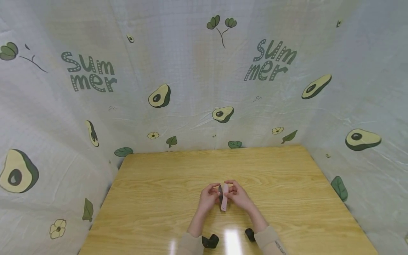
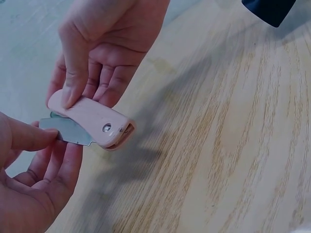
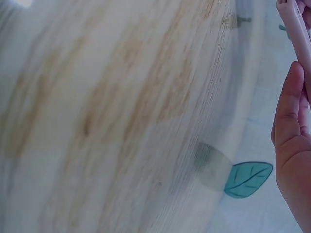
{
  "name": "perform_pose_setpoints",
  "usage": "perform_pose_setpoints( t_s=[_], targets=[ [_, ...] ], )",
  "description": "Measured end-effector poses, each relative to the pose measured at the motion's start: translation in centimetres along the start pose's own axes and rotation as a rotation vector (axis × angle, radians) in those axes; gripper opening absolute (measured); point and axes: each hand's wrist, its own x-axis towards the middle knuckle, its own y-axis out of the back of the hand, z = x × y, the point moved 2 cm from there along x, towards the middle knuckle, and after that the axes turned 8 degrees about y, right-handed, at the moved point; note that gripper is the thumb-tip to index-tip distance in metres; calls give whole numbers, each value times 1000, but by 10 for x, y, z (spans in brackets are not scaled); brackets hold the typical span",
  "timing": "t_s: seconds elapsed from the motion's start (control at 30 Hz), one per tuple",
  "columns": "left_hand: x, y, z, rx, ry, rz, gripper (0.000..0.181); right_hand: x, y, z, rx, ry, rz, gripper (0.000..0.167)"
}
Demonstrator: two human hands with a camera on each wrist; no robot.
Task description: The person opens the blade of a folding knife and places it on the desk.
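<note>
- Near edge: beige sleeves (image 1: 190, 245).
- Left hand (image 1: 208, 199) pinched the blade (image 2: 73, 130); right hand (image 1: 239, 197) pinched the pink handle (image 2: 91, 112).
- Folding knife (image 1: 224, 202) stood part-unfolded, not yet straight.

Table (image 1: 153, 198) | yellowish wood-grain top | on it: white glare (image 1: 232, 242), soft shadow (image 2: 150, 150)

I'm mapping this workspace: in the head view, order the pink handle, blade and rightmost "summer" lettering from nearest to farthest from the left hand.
1. Blade: pinched in the left hand.
2. Pink handle: just right of the blade.
3. Rightmost "summer" lettering: upper right, on the back cloth.
</note>
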Motion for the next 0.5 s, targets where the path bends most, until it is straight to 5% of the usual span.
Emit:
perform_pose_setpoints(
  t_s=[0.23,0.5],
  targets=[
    [0,3,-1,-36,-6,5,41,1,2,7,9,6,24,50],
    [-3,11,0,-112,5,84,42,1,6,8,70,-30,131,46]
  ],
)
